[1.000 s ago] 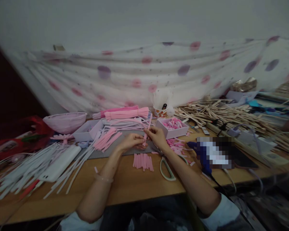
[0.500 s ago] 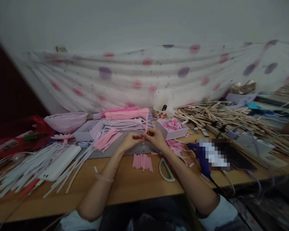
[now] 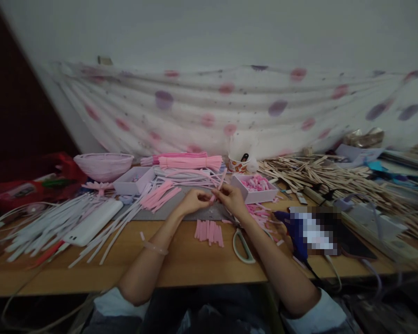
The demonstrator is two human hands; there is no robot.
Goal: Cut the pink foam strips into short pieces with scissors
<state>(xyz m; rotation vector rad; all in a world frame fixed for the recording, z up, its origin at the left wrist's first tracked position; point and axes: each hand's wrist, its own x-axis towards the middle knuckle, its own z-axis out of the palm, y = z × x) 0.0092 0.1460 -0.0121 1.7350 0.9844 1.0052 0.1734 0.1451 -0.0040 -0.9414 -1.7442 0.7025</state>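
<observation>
My left hand [image 3: 196, 201] and my right hand [image 3: 231, 200] meet over the grey mat [image 3: 191, 215], fingers pinched on a soft pink strip [image 3: 223, 177]. The strip's free end points up and tilts right; its lower end lies between both sets of fingertips. Just below my hands, short pink strip pieces [image 3: 209, 232] lie in a row on the table. Scissors [image 3: 243, 246] with pale handles rest partly beneath my right forearm. Longer pink strips [image 3: 158, 195] lie left of my hands.
A white box of small pink pieces [image 3: 256, 197] stands behind my right hand, another white box [image 3: 132, 181] at left. Further out are a woven bowl [image 3: 104, 167], pink strip bundles [image 3: 191, 162], a blue glue gun [image 3: 292, 234], wooden sticks [image 3: 310, 176] and a white phone [image 3: 92, 222].
The view has shifted, so everything appears further right. The strip stood upright between my fingers and now leans right. Both hands stay close together, pinching.
</observation>
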